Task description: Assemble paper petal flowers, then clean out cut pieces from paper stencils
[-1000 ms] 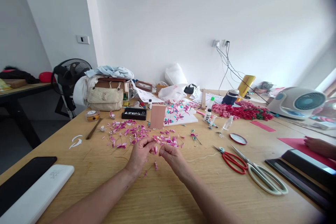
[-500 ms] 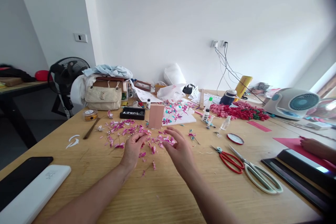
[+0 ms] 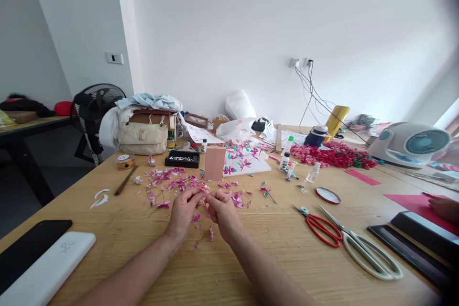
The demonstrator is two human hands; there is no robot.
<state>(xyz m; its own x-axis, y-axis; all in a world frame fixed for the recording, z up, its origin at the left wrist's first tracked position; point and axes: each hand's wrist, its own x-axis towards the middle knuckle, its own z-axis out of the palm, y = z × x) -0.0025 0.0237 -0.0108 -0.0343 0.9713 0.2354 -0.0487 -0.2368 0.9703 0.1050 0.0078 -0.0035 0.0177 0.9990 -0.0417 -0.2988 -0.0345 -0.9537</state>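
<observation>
My left hand (image 3: 184, 213) is closed in a pinch on a small pink flower (image 3: 203, 189), partly hidden by the fingertips. Close beside it, my right hand (image 3: 223, 211) pinches too, its fingertips almost meeting the left ones. A thin white thread (image 3: 268, 213) runs straight from the right hand towards the red-handled scissors (image 3: 322, 229); its end at the fingers is hidden. Loose pink petals and flowers (image 3: 168, 180) lie scattered around and beyond both hands. Behind them a flat pinkish-brown board (image 3: 214, 163) stands upright.
Large white-handled scissors (image 3: 373, 251) lie at the right, near a round red-rimmed lid (image 3: 327, 195). Small bottles (image 3: 284, 161) stand farther back. A black tray (image 3: 182, 158) sits behind the petals. A white power bank (image 3: 53, 267) lies front left. Another person's hand (image 3: 444, 208) rests at far right.
My right hand has moved left and closed from open fingers into a pinch beside my left hand. The thread now lies straight towards it. The view has shifted slightly.
</observation>
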